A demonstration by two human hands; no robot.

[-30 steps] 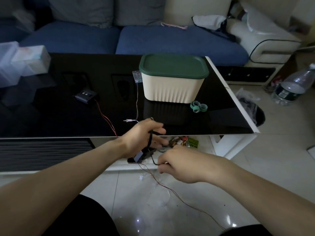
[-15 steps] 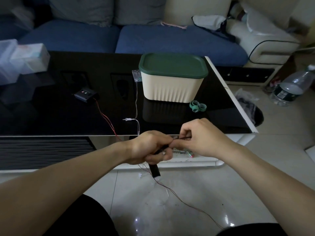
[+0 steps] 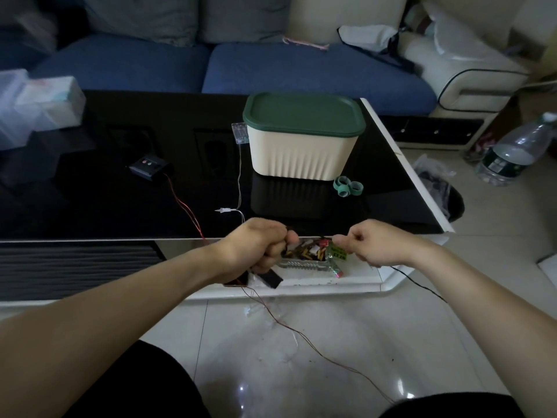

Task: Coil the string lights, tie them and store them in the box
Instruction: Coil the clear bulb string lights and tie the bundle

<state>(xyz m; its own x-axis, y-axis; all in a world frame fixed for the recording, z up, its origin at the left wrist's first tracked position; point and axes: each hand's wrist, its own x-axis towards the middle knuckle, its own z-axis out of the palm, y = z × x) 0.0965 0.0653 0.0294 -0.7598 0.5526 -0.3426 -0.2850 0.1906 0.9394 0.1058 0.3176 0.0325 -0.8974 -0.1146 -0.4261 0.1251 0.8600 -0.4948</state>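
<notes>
Head view, items as I read them:
- Left hand (image 3: pixel 256 248): fist curled round a bundle of string lights (image 3: pixel 289 327) at the near tabletop (image 3: pixel 90 206) edge; a black strap end (image 3: pixel 271 279) hangs below it.
- Right hand (image 3: pixel 373 245): curled, pinching a thin black cord (image 3: pixel 422 286) that trails off to the right.
- String lights: red wire runs down across the floor.
- Box (image 3: pixel 303 140): cream, green lid on, on the tabletop beyond the hands.
- Green ties (image 3: pixel 346 187): just beside the box.

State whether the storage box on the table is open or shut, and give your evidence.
Shut. The green lid sits flat on the cream box, its rim overlapping the walls all round; no gap shows.
</notes>
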